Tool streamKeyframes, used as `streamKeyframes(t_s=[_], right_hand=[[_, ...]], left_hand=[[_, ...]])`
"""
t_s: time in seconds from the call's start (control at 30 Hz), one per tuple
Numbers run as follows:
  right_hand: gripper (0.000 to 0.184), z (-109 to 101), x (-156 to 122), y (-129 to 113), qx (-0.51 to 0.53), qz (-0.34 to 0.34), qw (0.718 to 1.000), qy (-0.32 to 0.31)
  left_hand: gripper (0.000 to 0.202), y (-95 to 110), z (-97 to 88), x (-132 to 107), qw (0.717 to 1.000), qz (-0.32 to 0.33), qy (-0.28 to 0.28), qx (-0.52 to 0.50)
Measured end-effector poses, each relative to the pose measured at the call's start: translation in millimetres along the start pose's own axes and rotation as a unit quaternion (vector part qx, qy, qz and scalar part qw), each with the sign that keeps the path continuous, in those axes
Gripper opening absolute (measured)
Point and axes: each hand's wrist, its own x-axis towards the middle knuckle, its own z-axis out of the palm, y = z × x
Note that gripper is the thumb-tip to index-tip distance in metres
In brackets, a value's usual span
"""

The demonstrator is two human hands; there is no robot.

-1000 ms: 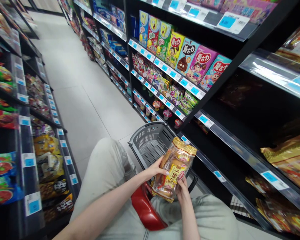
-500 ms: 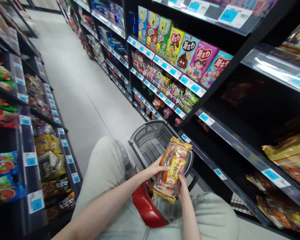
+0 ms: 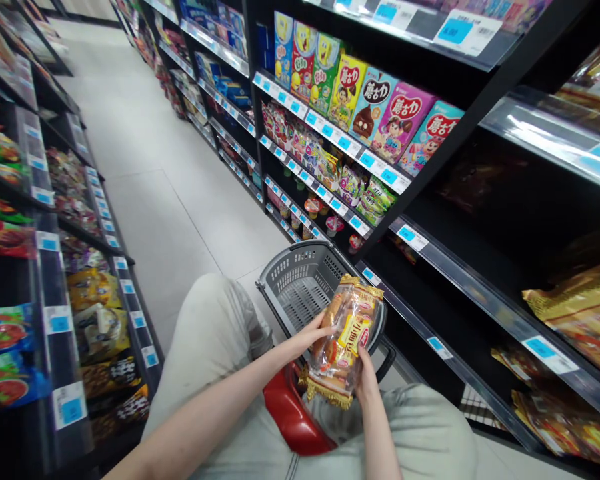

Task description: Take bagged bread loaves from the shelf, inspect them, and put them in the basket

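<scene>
A grey slotted plastic basket stood beside snack shelves, partly hidden behind the glossy, crinkly, gold-ended bread pack. The left hand and right hand pinched the pack's opposite sides

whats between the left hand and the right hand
In the head view, a clear-and-gold snack packet lies between the left hand and the right hand, touched by both.
</scene>
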Motion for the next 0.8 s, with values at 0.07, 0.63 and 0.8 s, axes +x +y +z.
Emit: streamKeyframes(t_s=[0.07, 0.63, 0.8], right_hand=[[0.048, 0.8, -0.3, 0.1, 0.001, 0.001, 1.0, -0.008], [0.045, -0.5, -11.9, -7.3, 0.006, 0.017, 1.0, -0.013], [0.048, -3.0, -12.0, -6.2, -0.028, 0.015, 0.999, -0.03]], left_hand=[[0.053, -4.8, -2.2, 3.0, 1.0, -0.005, 0.008, -0.013], [0.051, -8.3, -6.9, 6.5, 0.994, -0.009, -0.052, -0.095], [0.053, -17.9, -8.7, 4.5, 0.983, -0.102, -0.043, -0.143]])
